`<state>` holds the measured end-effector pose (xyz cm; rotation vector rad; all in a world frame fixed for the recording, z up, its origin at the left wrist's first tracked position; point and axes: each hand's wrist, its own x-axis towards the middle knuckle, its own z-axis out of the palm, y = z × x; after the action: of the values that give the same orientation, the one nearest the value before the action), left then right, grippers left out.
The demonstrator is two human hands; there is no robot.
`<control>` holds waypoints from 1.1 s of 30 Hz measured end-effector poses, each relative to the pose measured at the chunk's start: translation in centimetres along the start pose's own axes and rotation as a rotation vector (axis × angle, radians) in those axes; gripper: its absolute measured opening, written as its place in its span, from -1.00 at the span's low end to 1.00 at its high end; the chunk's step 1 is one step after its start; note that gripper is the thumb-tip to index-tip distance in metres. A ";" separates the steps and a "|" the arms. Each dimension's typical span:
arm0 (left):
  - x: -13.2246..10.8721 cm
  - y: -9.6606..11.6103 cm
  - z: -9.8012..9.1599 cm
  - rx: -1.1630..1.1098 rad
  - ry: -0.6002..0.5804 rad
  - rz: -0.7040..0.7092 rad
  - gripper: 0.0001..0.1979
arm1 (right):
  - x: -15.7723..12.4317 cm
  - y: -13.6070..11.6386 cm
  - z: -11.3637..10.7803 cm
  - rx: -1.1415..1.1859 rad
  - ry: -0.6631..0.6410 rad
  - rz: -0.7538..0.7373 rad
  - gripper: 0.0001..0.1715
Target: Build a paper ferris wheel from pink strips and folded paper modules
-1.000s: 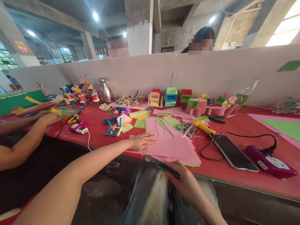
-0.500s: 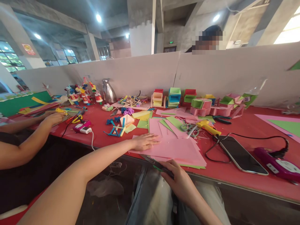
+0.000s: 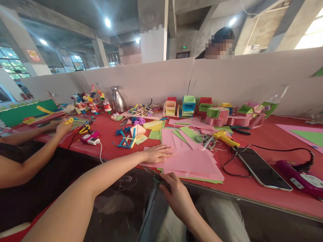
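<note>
My left hand (image 3: 157, 154) lies flat, fingers stretched out, on a stack of pink paper (image 3: 191, 163) with green sheets showing under its front edge. Below it, at the table's front edge, my right hand (image 3: 176, 193) is wrapped round what looks like a utility knife (image 3: 156, 175), dark-handled with a green part. Its blade points up and left, close to the paper's near left corner; I cannot tell whether it touches. Behind the stack lie loose pink and green strips (image 3: 186, 136) and a small frame of blue and cream paper rolls (image 3: 127, 140).
Right of the paper are a yellow glue gun (image 3: 225, 137), scissors (image 3: 208, 141), a phone (image 3: 264, 168) and a purple power strip (image 3: 301, 178). Folded paper boxes (image 3: 188, 106) and a steel jug (image 3: 118, 99) stand along the partition. A co-worker's hands (image 3: 62, 127) work at left.
My right hand has moved left with the knife along the table's front edge. My left hand stays flat on the paper. The co-worker's hand at left has lifted the yellow tool slightly.
</note>
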<state>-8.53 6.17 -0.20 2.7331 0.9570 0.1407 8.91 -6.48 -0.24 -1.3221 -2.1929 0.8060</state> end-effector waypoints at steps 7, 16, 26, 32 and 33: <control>0.0 0.3 -0.2 -0.036 0.040 -0.042 -0.48 | -0.8 -0.5 -1.4 0.086 -0.021 -0.101 -0.59; -1.3 1.7 -2.5 -0.054 0.232 -0.316 -0.28 | 4.6 10.5 -14.6 -0.248 0.547 0.146 -0.55; 0.7 1.2 -2.6 -0.087 0.072 -0.440 -0.38 | 8.7 10.9 -14.9 -0.400 0.238 -0.036 -0.66; 1.8 1.0 -3.3 -0.068 0.105 -0.483 -0.60 | 10.4 9.5 -14.4 -0.332 -0.012 -0.116 -0.68; 2.0 1.0 -3.6 -0.066 0.144 -0.487 -0.68 | 10.8 9.4 -14.6 -0.314 -0.014 -0.118 -0.68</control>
<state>-6.99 7.41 3.56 2.3716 1.5916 0.2744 19.53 10.26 4.78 -1.3127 -2.4567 0.4398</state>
